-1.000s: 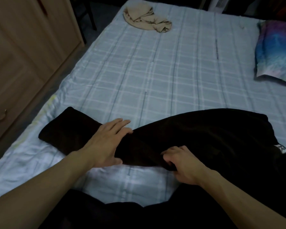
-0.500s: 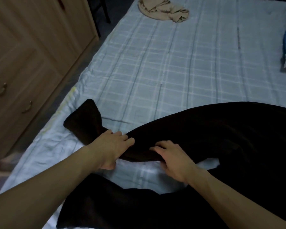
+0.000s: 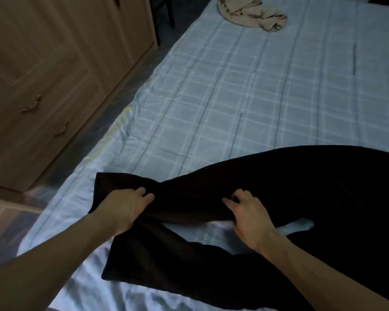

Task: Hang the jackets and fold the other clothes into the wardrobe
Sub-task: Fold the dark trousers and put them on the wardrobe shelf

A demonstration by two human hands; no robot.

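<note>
left hand (image 3: 126,207): fingers grasp black soft garment (image 3: 279,180) | right hand (image 3: 249,215): fingers pinch it | pale-blue checked bed (image 3: 234,97) beneath

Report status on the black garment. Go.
Left hand, right hand both grip black garment. Spread on bed, not yet folded. Beige garment at far end, clear.

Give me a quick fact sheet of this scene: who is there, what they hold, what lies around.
Who: a person, only bare forearms and hands in view
Left hand: grips a bunched fold of the black garment
Right hand: fingers curled, pinching the same garment
Black garment: spread across the near part of the bed, not folded yet
Beige garment: crumpled at the far end of the bed
Wardrobe: beside the bed, to the person's left
</note>
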